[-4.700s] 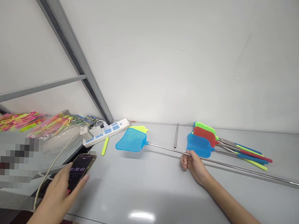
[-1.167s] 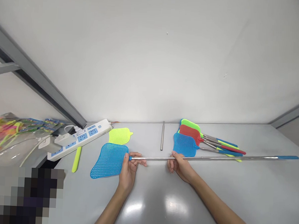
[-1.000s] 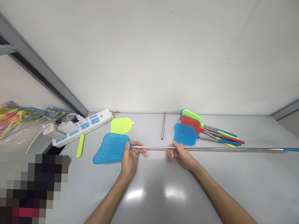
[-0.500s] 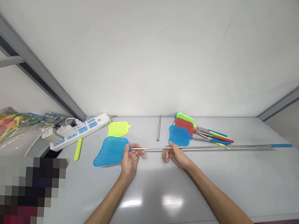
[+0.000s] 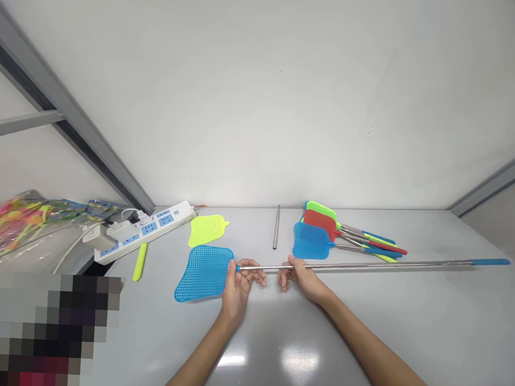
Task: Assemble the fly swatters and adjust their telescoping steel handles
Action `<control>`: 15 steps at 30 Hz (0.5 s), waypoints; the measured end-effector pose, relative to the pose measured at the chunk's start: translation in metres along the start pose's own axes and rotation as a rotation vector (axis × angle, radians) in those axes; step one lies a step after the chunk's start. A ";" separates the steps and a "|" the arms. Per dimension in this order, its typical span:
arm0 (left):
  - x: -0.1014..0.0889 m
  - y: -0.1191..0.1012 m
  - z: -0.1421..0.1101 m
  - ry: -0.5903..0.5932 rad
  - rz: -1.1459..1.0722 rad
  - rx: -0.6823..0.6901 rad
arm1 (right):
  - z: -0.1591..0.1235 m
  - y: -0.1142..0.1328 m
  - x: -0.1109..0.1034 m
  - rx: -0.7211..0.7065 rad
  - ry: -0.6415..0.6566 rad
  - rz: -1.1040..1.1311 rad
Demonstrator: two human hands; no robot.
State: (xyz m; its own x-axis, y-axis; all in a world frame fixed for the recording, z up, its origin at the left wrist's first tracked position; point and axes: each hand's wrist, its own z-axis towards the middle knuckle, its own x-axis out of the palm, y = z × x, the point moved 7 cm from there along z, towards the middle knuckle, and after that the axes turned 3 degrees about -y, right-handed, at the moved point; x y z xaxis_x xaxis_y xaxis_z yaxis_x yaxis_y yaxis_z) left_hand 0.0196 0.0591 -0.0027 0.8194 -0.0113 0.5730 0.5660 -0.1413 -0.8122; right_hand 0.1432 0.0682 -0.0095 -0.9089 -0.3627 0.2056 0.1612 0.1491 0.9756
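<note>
pinching a long fly swatter (image 5: 205,275) rn, the one w/ a perforated blue plastic head, thin silver metal shaft & blue grip. it runs across the middle of the frame, head left of center, grip end way over center right.

what just changed: the left hand (image 5: 237,293) has come over to the neck, so now it's held at 2 spots, which prob makes the long shaft steadier. thumb's on the neck, other fingers loosely spread round the shaft, so a light hold, not a fist. right hand (image 5: 307,279) has thumb on the shaft further along, fingers half curled, also pretty light.

just above the blue head there's a loose yellow-green perforated plastic head (image 5: 207,230). yellow-green plastic handle (image 5: 140,262) lies left of that, by the white power strip (image 5: 181,214). bare silver metal tube (image 5: 276,227) is upper-middle on the grey table (image 5: 449,318), & a pile of multicolored swatters (image 5: 313,242) sits right of it, just above the right hand.
</note>
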 end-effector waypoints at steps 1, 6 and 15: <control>-0.002 -0.001 0.000 -0.007 0.009 0.003 | 0.000 -0.001 0.000 -0.001 -0.003 0.005; -0.009 -0.009 -0.001 -0.063 0.052 0.062 | 0.001 -0.002 -0.002 0.005 -0.048 0.029; -0.021 -0.017 0.001 -0.200 0.064 0.148 | -0.001 0.003 -0.002 0.001 -0.054 0.049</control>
State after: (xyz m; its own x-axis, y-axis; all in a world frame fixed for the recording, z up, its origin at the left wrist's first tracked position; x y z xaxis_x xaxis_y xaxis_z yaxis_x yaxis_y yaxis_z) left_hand -0.0067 0.0630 -0.0013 0.8470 0.1825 0.4993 0.5077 0.0006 -0.8615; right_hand 0.1460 0.0685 -0.0071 -0.9192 -0.3051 0.2490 0.2058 0.1668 0.9643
